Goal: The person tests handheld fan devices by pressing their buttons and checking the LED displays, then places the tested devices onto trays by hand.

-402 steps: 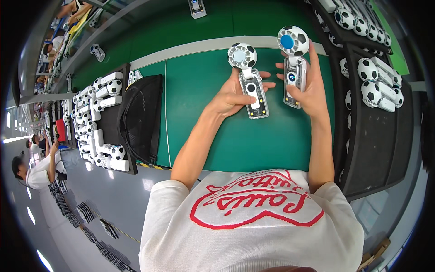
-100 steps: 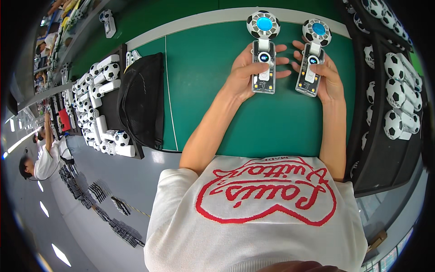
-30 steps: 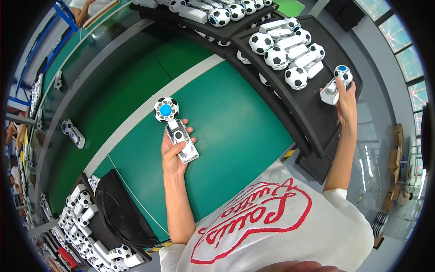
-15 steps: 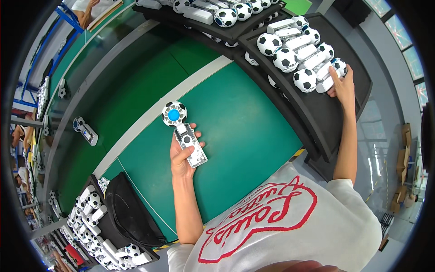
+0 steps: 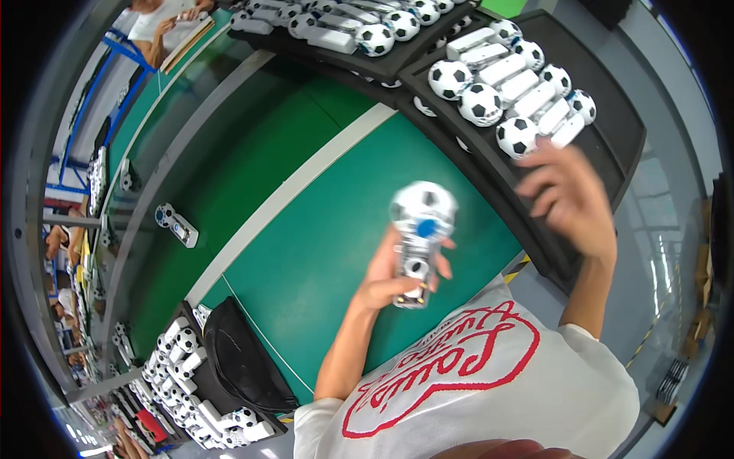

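My left hand (image 5: 382,275) is closed around a handheld fan (image 5: 413,268) with a clear and white handle. Its round head has a black-and-white football pattern and a blue disc, slightly smeared by motion; the thumb lies on the handle. My right hand (image 5: 572,200), also blurred, is in the air by the near edge of the black tray (image 5: 612,157) on the right. Its fingers are apart and nothing shows in them. Just beyond it, several similar fans (image 5: 527,90) lie in rows on that tray, the nearest ball head (image 5: 517,138) close to my fingertips.
Another black tray (image 5: 390,65) of fans stands at the far side. At lower left are a heaped tray of fans (image 5: 180,382) and a black pouch (image 5: 243,356). One fan (image 5: 177,225) lies on the green belt beyond the table's pale rail (image 5: 306,180). A person (image 5: 164,34) sits at far left.
My right hand has let go of a fan on the right tray and drawn back toward me. My left hand has moved right with its fan, which is now turned more upright.
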{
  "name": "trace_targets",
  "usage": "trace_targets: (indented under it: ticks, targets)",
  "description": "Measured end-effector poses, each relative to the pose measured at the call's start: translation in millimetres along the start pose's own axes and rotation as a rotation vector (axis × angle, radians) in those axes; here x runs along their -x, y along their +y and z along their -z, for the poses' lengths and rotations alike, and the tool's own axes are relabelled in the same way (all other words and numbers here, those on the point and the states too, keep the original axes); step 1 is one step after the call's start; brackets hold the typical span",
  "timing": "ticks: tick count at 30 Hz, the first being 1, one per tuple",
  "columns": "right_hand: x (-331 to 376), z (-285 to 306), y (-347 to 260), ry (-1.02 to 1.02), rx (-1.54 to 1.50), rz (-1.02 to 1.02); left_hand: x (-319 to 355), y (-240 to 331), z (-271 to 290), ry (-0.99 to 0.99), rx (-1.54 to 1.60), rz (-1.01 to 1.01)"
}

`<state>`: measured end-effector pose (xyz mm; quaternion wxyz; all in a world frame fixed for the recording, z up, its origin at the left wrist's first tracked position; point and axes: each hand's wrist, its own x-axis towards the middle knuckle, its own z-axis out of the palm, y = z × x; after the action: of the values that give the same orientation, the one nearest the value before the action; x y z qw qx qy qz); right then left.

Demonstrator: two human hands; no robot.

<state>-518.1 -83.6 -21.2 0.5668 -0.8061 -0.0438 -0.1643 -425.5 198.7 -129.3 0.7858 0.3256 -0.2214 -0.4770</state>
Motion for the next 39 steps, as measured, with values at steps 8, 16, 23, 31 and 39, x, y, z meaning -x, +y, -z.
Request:
trace_targets:
  ticks: [8,16,23,31,39]
  targets:
    - [20.1,20.6,-2.6,-0.368,-0.301,0.228,-77.1,-20.1,-84.6,-0.539,0.461,0.387]
    - [45.7,62.7,-62.0,0.476,0.248,0.142,-95.4,-59.8,-74.7,-0.016,-0.166,-0.059]
    - [11.6,52.1,15.2,0.412,0.983,0.154,-74.3,-86.2,-9.7,0.334,-0.145,-0.135]
    - [11.5,18.7,38.7,0.031,0.862,0.114,-72.3,-72.8,1.4,0.373,0.021,-0.151]
    - [10.8,18.1,48.1,0.033,0.79,0.116,-71.1,-87.8,7.5,0.335,-0.044,-0.165]
